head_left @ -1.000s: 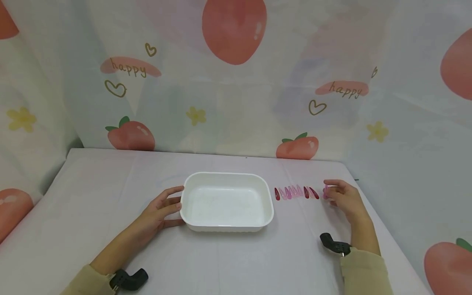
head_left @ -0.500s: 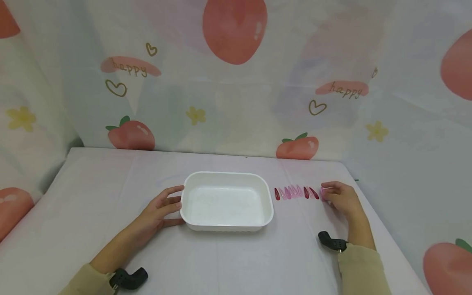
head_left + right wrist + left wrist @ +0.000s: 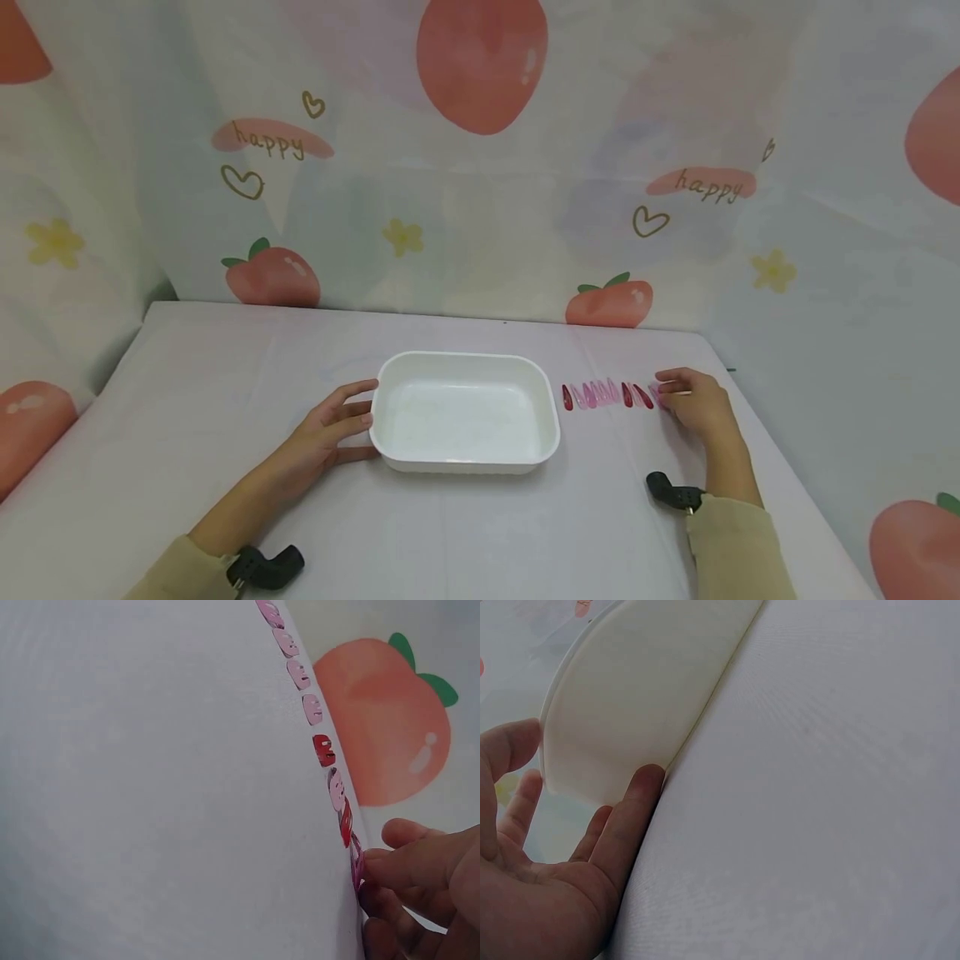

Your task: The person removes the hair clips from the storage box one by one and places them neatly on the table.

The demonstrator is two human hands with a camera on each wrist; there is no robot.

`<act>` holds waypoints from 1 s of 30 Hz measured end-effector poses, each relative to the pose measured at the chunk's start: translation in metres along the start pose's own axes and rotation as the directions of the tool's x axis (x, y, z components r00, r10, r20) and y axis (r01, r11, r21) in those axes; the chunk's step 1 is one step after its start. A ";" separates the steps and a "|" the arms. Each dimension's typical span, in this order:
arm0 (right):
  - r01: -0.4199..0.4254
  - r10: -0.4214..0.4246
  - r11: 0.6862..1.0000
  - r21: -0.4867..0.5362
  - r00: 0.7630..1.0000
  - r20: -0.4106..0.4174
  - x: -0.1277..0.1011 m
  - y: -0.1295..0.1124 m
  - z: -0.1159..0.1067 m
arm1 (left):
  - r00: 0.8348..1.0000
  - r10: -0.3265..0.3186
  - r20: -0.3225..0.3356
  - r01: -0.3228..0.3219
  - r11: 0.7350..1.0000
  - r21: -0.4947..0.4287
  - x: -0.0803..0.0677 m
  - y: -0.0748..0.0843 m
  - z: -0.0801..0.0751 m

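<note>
A white rectangular tray (image 3: 465, 358) sits empty in the middle of the table. My left hand (image 3: 347, 421) rests against its left wall with straight fingers; the left wrist view shows the fingertips (image 3: 645, 780) touching the tray's wall (image 3: 637, 697). A row of several pink and dark red hair clips (image 3: 607, 393) lies to the right of the tray. My right hand (image 3: 670, 392) is at the row's right end, fingers curled. In the right wrist view its fingers (image 3: 397, 859) pinch a pink clip (image 3: 357, 862) on the table, last in the row (image 3: 322, 750).
The table (image 3: 225, 375) is covered by a white cloth. A curtain printed with strawberries (image 3: 480, 167) hangs close behind and along both sides. The table's right edge runs just past my right hand.
My right hand has moved slightly left and down, bringing the pink clip to the table at the row's right end. The left hand and tray have stayed put.
</note>
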State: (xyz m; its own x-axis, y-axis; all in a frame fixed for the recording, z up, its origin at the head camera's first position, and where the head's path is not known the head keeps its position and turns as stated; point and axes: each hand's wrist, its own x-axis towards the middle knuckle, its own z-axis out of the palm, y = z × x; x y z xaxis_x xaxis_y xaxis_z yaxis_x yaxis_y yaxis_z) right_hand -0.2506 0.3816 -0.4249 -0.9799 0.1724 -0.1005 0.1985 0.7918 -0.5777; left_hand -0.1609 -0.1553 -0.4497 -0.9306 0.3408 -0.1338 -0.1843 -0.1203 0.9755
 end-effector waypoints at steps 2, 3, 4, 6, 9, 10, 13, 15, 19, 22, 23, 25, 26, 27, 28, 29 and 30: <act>0.002 -0.002 1.000 -0.002 1.000 0.007 0.001 0.001 0.001 | 1.000 -0.001 -0.007 0.001 1.000 0.005 0.000 0.000 0.000; 0.003 -0.003 1.000 0.000 1.000 0.011 0.001 0.001 0.002 | 1.000 -0.002 -0.010 0.002 1.000 0.005 -0.001 0.000 0.000; 0.001 -0.001 1.000 0.005 1.000 0.016 0.001 0.000 0.002 | 1.000 -0.002 -0.013 0.002 1.000 0.007 -0.001 0.000 0.000; -0.004 0.004 1.000 0.006 1.000 0.026 0.000 0.000 0.002 | 1.000 -0.001 -0.015 0.001 1.000 0.004 -0.002 0.000 0.000; -0.009 0.009 1.000 0.008 0.999 0.032 -0.002 -0.004 0.000 | 1.000 0.002 -0.010 -0.002 1.000 0.001 -0.002 0.001 0.000; -0.007 0.007 1.000 0.007 0.999 0.032 -0.002 -0.005 -0.001 | 1.000 0.004 -0.008 -0.004 1.000 -0.001 -0.002 0.001 0.000; 0.030 -0.030 0.999 0.012 0.999 0.023 -0.005 -0.011 -0.004 | 1.000 0.002 -0.003 -0.002 1.000 -0.002 -0.002 -0.001 -0.001; 0.071 -0.071 0.997 0.019 0.997 0.013 -0.007 -0.016 -0.005 | 1.000 -0.003 -0.003 0.003 1.000 -0.004 -0.003 -0.002 -0.001; 0.150 -0.150 0.987 0.051 0.989 -0.006 -0.011 -0.030 -0.004 | 1.000 -0.012 -0.011 0.012 1.000 -0.005 -0.004 -0.005 0.001; 0.185 -0.186 0.979 0.089 0.983 0.000 -0.017 -0.042 -0.003 | 1.000 -0.013 -0.008 0.013 1.000 -0.010 -0.003 -0.006 0.002; 0.192 -0.194 0.976 0.099 0.981 0.006 -0.020 -0.047 -0.002 | 1.000 -0.016 -0.007 0.016 1.000 -0.013 -0.003 -0.007 0.002; 0.213 -0.217 0.971 0.112 0.976 0.022 -0.026 -0.055 0.001 | 1.000 -0.021 -0.006 0.021 1.000 -0.021 -0.003 -0.008 0.002; 0.220 -0.225 0.968 0.119 0.974 0.031 -0.028 -0.059 0.002 | 1.000 -0.022 -0.004 0.022 1.000 -0.019 -0.002 -0.009 0.002; 0.228 -0.234 0.966 0.123 0.972 0.037 -0.031 -0.064 0.004 | 1.000 -0.023 0.000 0.023 1.000 -0.018 -0.002 -0.009 0.001; 0.237 -0.244 0.964 0.124 0.969 0.043 -0.033 -0.068 0.006 | 1.000 -0.025 0.004 0.025 1.000 -0.017 -0.001 -0.009 0.001; 0.254 -0.262 0.959 0.126 0.964 0.045 -0.034 -0.072 0.008 | 1.000 -0.026 0.010 0.026 1.000 -0.012 0.000 -0.008 0.000; 0.270 -0.279 0.953 0.135 0.959 0.049 -0.036 -0.077 0.011 | 1.000 -0.024 0.015 0.024 1.000 0.004 0.001 -0.007 -0.001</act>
State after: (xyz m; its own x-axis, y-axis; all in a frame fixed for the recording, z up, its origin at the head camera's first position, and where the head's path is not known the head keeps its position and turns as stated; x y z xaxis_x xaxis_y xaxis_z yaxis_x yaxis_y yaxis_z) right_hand -0.2309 0.3083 -0.3854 -0.9962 -0.0840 0.0249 -0.0781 0.7224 -0.6871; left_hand -0.1607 -0.1556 -0.4573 -0.9209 0.3580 -0.1544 -0.2051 -0.1080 0.9728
